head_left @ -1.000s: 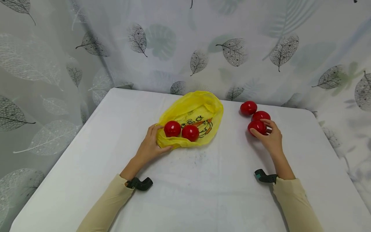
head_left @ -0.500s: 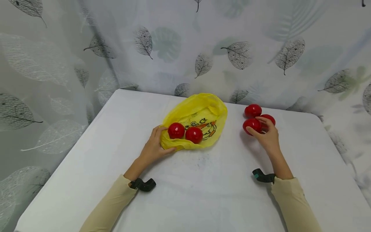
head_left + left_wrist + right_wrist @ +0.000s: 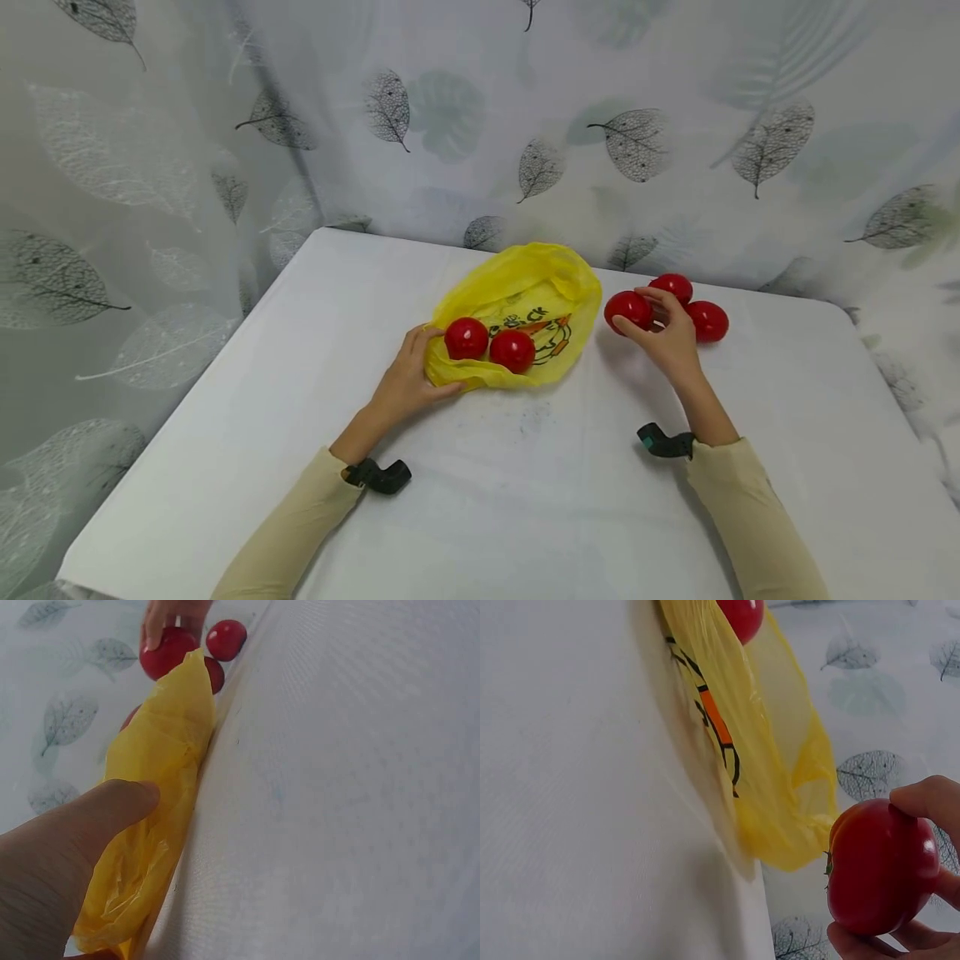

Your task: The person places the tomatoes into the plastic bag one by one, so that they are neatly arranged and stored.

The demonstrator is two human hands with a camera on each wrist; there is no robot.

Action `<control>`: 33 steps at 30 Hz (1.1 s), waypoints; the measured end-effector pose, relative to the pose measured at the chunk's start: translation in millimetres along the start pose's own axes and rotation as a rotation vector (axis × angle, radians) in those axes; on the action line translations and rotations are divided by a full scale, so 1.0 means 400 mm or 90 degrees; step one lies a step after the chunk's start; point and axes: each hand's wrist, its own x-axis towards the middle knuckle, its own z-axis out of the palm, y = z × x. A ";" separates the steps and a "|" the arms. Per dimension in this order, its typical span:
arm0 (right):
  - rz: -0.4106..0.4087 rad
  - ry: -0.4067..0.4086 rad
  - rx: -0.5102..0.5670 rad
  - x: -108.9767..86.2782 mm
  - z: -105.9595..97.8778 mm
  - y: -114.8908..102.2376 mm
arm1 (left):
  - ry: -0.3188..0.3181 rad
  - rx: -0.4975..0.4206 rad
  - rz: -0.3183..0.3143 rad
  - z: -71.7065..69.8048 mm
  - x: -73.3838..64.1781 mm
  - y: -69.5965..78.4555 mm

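A yellow plastic bag lies mouth-up on the white table, with two red tomatoes inside near its front left rim. My left hand holds the bag at that corner; the thumb presses the outer wall in the left wrist view. Just right of the bag, my right hand grips a tomato between thumb and fingers, raised above the table. A small green stem end shows on it in the right wrist view. Two more tomatoes sit behind and to the right of this hand.
The white table ends at the back against a leaf-patterned curtain, which also hangs along the left side. A dark camera mount is strapped to the left wrist, another to the right.
My right hand has picked up the tomato and carried it left toward the bag, away from the other two. My left hand keeps its place on the bag. The head view has shifted slightly.
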 end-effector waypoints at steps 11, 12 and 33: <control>-0.043 -0.040 0.034 0.020 0.064 -0.034 | -0.003 0.008 0.003 0.004 0.001 -0.004; -0.048 -0.046 0.035 0.021 0.072 -0.037 | -0.002 0.010 0.004 0.004 0.001 -0.004; -0.133 -0.174 0.072 0.052 0.255 -0.126 | -0.002 0.008 0.005 -0.001 0.003 -0.005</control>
